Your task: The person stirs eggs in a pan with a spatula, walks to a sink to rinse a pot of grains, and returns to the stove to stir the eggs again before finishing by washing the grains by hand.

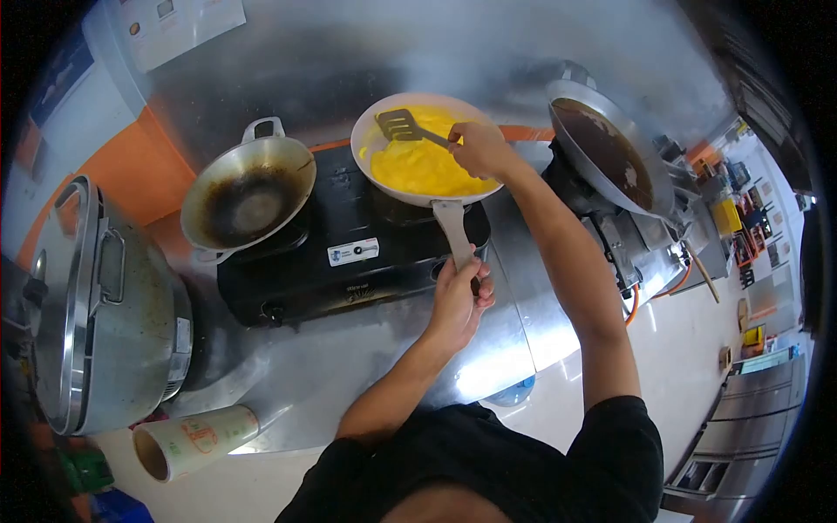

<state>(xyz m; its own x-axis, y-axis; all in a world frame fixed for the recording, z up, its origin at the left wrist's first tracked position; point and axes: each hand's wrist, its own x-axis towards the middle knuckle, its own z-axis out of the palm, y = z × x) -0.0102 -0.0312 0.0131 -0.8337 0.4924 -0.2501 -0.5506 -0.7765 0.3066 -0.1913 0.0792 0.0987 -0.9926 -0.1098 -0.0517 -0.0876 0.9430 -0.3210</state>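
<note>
A pale frying pan (359,131) holds soft yellow egg (418,170) over the right side of a black gas stove (340,283). My left hand (459,296) is wrapped round the pan's light handle (452,228), below the pan. Over the pan's right side, my right hand (479,150) grips a dark slotted spatula (399,125). The spatula's head points left and rests at the upper left part of the egg.
A stained wok (257,205) sits on the stove's left side. At the far left stands a large lidded pot (131,314), with a paper roll (205,440) in front. On the right, a big wok (654,148) holds dark liquid (602,144).
</note>
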